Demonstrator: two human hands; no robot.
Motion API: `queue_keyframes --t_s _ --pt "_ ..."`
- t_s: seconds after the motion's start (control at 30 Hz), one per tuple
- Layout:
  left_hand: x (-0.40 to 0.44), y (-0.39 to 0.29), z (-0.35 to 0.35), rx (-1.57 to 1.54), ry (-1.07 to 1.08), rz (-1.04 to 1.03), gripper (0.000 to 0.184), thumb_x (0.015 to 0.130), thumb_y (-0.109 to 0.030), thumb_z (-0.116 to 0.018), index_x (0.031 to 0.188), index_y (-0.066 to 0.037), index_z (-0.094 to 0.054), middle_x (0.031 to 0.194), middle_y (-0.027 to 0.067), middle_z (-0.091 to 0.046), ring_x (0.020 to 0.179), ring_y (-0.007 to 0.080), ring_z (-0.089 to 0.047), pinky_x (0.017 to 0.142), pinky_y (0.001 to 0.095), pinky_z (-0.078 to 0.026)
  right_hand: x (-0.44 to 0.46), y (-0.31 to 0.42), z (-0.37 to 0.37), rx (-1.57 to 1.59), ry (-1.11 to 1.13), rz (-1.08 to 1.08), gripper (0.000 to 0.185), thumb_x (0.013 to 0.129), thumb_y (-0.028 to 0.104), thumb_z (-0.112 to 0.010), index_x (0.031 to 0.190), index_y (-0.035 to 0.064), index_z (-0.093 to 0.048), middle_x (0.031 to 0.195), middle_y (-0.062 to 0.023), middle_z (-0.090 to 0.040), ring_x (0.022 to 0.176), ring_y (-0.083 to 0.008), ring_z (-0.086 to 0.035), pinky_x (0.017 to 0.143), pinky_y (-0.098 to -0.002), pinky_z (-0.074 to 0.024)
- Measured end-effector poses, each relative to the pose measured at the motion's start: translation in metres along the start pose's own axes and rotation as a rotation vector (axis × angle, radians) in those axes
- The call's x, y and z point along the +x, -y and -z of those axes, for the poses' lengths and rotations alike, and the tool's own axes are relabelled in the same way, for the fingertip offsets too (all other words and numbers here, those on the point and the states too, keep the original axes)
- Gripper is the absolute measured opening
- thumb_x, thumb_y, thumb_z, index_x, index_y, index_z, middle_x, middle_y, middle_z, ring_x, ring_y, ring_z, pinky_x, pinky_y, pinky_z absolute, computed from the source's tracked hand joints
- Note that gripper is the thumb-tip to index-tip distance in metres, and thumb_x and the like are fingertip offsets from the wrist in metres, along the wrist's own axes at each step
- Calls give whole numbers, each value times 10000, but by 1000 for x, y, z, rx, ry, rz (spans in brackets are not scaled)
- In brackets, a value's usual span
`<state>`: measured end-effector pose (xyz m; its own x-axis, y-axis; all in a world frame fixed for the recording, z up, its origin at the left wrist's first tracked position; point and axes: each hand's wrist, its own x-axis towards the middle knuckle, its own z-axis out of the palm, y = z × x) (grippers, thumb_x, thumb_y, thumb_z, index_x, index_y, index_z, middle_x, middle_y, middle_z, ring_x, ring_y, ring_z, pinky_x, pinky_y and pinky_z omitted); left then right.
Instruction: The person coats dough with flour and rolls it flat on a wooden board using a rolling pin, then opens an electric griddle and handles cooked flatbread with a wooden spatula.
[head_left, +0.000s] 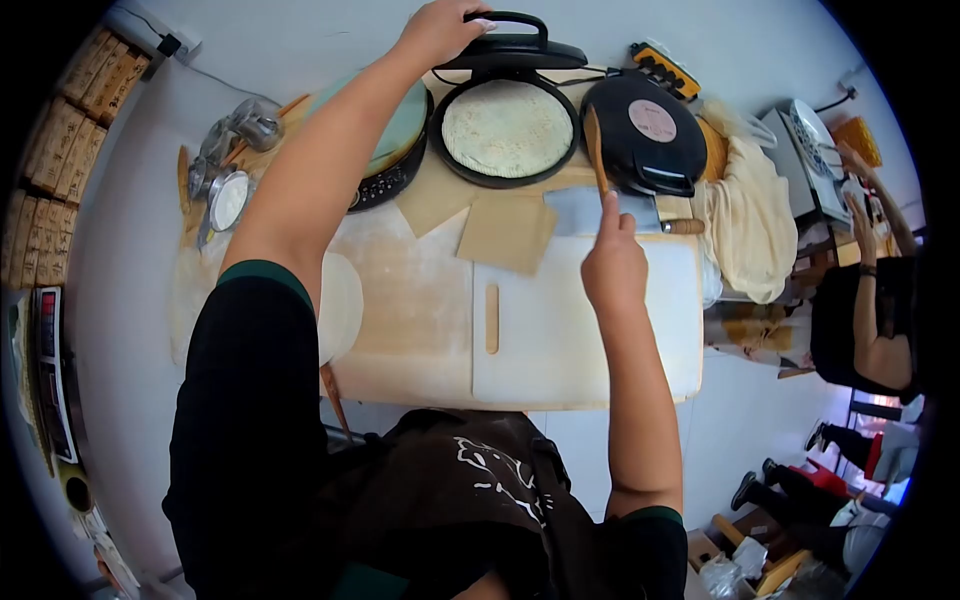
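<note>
My left hand [440, 32] is closed on the handle of the raised black lid [525, 55] of the middle griddle. In that griddle's pan lies a round pale flatbread [507, 128]. My right hand [615, 258] grips a long wooden spatula [596, 150], its blade pointing up between the middle griddle and the shut black griddle [650, 130] on the right. Just beyond this hand lies a cleaver [600, 212] with a wooden handle. Brown paper sheets [507, 232] lie left of the cleaver, partly over the white cutting board [585, 320].
At the left stand another griddle [385, 180], a bowl of white powder [231, 200] and metal containers. A round dough sheet [341, 305] is partly behind my left arm. Cream cloth [755, 215] hangs at the right, near another person [865, 320]. A power strip [665, 70] sits behind.
</note>
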<state>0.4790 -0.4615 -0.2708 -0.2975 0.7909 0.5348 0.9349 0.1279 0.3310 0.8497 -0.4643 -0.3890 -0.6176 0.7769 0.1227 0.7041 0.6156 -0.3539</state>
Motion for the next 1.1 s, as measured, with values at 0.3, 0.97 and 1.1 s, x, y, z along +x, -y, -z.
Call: queue_keyframes --t_s 0.3,0.97,1.1 --pt "22 9 13 -49 70 18 291 876 -272 -687 1080 -75 -754 985 196 -732 890 359 -697 802 435 -535 76 51 -75 -190 -19 -19 580 932 51 -542 1455 -130 -369 1181 -249 -601 786 -329 -738 639 -389 -605" --pt "24 11 7 -64 23 -58 294 879 -314 -690 1061 -96 -766 983 193 -730 920 391 -685 823 461 -532 113 62 -14 -440 -239 841 522 796 85 -666 1312 142 -613 991 -13 -581 787 -185 -637 608 -309 -543" --pt "21 13 5 -61 48 -63 278 882 -325 -695 1058 -124 -774 974 178 -734 909 381 -691 816 453 -540 126 69 -5 -551 -121 1004 425 802 71 -651 1222 136 -654 962 -5 -580 793 -171 -634 642 -312 -538"
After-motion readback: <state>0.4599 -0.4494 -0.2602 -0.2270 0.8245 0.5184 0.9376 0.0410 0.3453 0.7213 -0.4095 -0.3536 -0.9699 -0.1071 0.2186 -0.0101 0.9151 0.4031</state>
